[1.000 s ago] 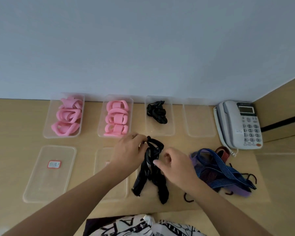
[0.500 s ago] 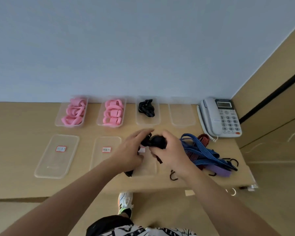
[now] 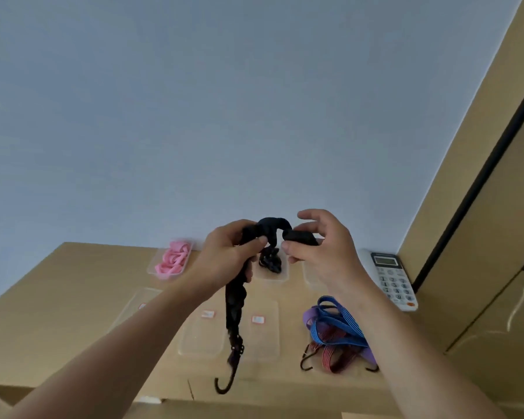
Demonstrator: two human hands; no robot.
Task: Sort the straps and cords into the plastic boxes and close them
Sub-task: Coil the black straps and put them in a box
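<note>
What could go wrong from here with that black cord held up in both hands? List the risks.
1. The black cord dangles from the left hand with its hook hanging at the table's front edge; it may snag there or on a clear lid.
2. The right hand only pinches the cord's end, so it may slip loose.
3. The colored cords lie tangled, so pulling one might drag the rest.

No text can be read: the small red-and-white labels (image 3: 258, 319) on the clear lids (image 3: 262, 337) lying on the counter (image 3: 73, 297) are too blurred, and the keys and display of the telephone (image 3: 390, 279) show nothing legible.
</note>
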